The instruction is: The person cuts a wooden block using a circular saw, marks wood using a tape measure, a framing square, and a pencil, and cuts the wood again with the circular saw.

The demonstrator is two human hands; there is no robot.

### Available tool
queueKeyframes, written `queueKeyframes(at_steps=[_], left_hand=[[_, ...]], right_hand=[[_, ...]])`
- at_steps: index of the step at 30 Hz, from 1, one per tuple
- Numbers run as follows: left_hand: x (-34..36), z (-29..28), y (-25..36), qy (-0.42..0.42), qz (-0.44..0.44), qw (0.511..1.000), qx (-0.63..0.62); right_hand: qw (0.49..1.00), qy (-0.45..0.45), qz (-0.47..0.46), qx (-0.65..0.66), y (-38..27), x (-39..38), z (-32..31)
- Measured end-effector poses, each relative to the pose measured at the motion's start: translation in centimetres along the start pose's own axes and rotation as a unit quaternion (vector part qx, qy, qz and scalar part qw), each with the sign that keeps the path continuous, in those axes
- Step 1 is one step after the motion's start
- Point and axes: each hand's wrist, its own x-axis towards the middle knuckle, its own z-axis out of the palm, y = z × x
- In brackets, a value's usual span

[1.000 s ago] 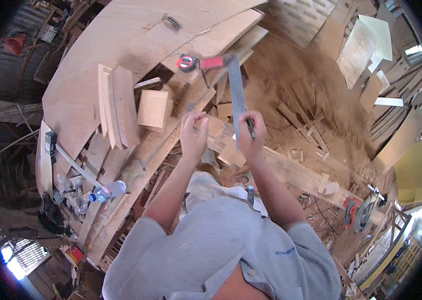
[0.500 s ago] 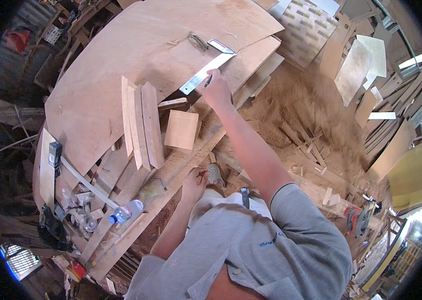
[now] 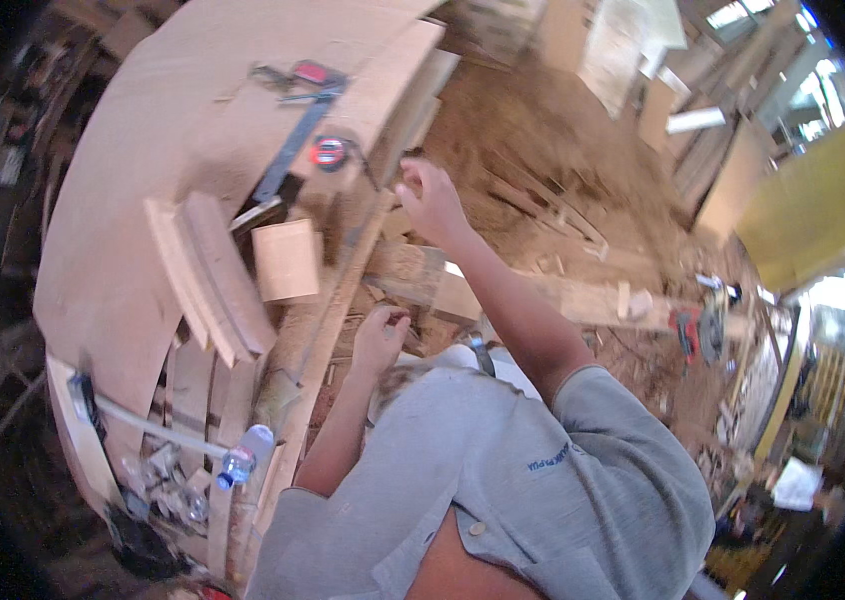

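Note:
My right hand (image 3: pixel 430 205) is raised beyond the edge of the plywood sheet (image 3: pixel 133 130), fingers curled; a small dark thing shows at its fingertips, too blurred to name. Left of it, a red and black tape measure (image 3: pixel 328 152) with a dark strap lies on the sheet. Just past that is a try square (image 3: pixel 293 145), its blade pointing toward me, with something red by its handle. My left hand (image 3: pixel 381 338) hangs low near my waist, fingers curled inward; whatever they hold, if anything, is hidden.
Stacked wood strips (image 3: pixel 208 275) and a pale wooden block (image 3: pixel 286 260) lie at the sheet's near side. A plastic bottle (image 3: pixel 243 458) rests lower left. Sawdust (image 3: pixel 513 110) and offcuts cover the floor to the right, with a red power tool (image 3: pixel 688 335) farther right.
My right hand has drawn away from the try square, out past the sheet's edge. The tape measure now shows on the sheet. The view has turned, shifting the scene left; my left hand stays low.

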Motion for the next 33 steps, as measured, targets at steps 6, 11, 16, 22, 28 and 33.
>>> queueKeyframes(at_steps=[6, 11, 16, 22, 28, 33], left_hand=[[3.6, 7.0, 1.7, -0.132, 0.132, 0.974, 0.131], [5.5, 14.9, 4.4, -0.24, 0.175, 0.919, 0.26], [6.0, 25.5, 6.4, -0.218, 0.279, 0.835, 0.421], [6.1, 36.6, 7.9, -0.185, 0.162, 0.819, 0.519], [1.4, 40.2, 9.6, 0.006, -0.005, 0.865, 0.502], [0.9, 39.1, 8.2, 0.139, -0.017, 0.876, 0.461]], right_hand=[[0.974, 0.038, 0.203, -0.094, 12.8, -21.7, -15.8], [0.916, 0.123, 0.34, -0.176, 19.3, -37.0, -25.8], [0.905, 0.138, 0.38, -0.13, 24.4, -43.4, -29.4], [0.926, 0.09, 0.367, -0.012, 32.7, -48.5, -34.8], [0.929, 0.017, 0.365, -0.057, 40.7, -54.1, -41.1], [0.94, 0.01, 0.341, 0.002, 42.1, -53.8, -44.0]])
